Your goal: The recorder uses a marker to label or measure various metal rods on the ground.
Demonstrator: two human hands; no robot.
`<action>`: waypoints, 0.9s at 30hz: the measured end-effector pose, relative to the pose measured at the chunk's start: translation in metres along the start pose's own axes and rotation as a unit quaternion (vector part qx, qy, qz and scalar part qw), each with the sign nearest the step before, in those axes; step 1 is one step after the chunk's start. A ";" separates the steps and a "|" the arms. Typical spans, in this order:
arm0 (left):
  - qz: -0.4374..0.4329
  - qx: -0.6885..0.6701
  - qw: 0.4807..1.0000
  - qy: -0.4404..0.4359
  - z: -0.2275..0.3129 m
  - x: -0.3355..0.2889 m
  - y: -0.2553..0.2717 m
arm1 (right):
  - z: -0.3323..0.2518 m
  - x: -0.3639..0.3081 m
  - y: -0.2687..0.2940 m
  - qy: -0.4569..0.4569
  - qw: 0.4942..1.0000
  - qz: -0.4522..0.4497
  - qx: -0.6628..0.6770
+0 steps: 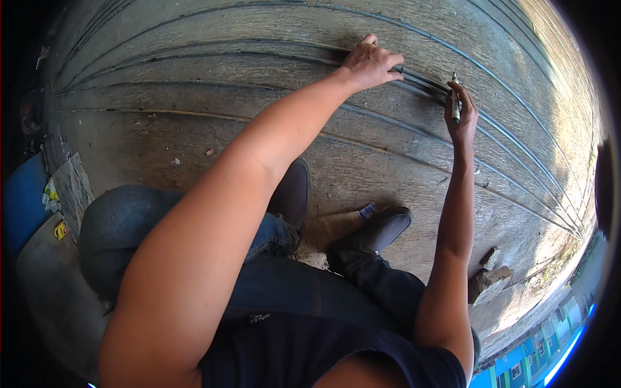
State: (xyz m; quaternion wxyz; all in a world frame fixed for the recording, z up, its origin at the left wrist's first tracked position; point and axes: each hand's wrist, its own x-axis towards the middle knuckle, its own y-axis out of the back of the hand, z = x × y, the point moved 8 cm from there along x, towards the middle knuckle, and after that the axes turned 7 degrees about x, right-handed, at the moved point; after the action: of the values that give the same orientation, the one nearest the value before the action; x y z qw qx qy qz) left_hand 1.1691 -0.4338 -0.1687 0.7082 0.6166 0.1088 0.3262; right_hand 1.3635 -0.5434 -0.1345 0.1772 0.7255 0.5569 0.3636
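Note:
Several long, thin metal rods (424, 81) lie across the rough concrete floor, bowed by the lens. At the far middle, my left hand (372, 64) is closed over a pair of these rods, its thumb and fingers bent down around them. To its right, my right hand (462, 119) grips a pale, pen-like marker (455, 107) that stands nearly upright, its narrow end up. The fingers of that hand are beside the same rods; whether they also touch them is hard to make out.
My two dark shoes (387, 229) rest on the floor nearer me. Broken concrete lumps (490, 282) lie at the right. A blue panel (24, 200) and small wrappers (60, 229) are at the left edge. More rods (491, 71) run farther off.

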 end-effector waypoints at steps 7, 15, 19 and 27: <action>-0.039 0.044 0.992 -0.109 0.018 0.009 0.000 | -0.001 -0.002 -0.006 0.002 1.000 -0.008 -0.020; -0.074 0.046 0.978 -0.190 0.027 0.018 -0.005 | 0.007 -0.008 -0.003 -0.031 0.999 0.044 0.005; -0.055 0.041 0.982 -0.178 0.032 0.020 -0.001 | 0.007 -0.009 0.003 -0.016 0.998 0.061 -0.016; -0.053 0.014 0.982 -0.181 0.028 0.020 0.006 | -0.004 -0.015 -0.010 0.001 0.996 0.076 -0.047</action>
State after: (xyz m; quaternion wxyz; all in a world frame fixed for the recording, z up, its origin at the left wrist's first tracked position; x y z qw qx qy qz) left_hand 1.1980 -0.4436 -0.1520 0.7236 0.6690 0.0160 0.1690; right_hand 1.3519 -0.5550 -0.1436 0.1826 0.7561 0.4823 0.4028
